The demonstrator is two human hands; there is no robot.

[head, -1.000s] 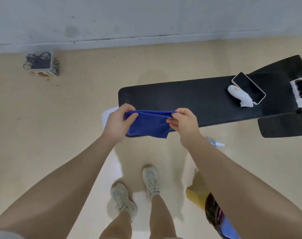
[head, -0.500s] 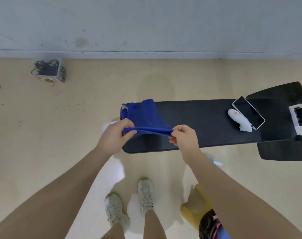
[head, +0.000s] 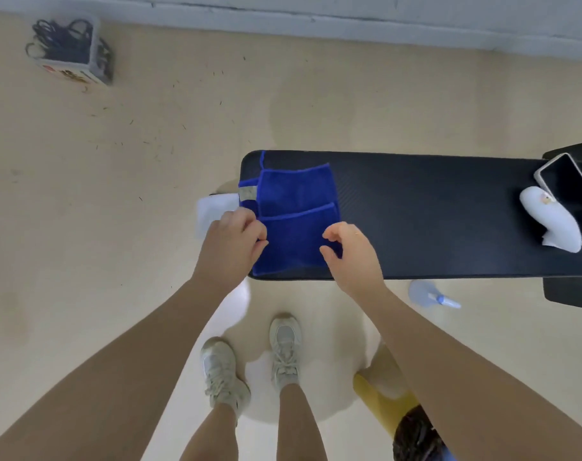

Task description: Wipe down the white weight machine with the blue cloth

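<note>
No text, brand, number or sign can be read anywhere. The blue cloth (head: 296, 214), lying at the left end of the worktop (head: 432, 211), carries a small grey tag (head: 248, 193) on its left edge, but the tag looks blank or too blurred to make out. The small box (head: 73, 59) on the floor near the wall shows red and dark printing on its side (shapes only, no legible letters).
</note>
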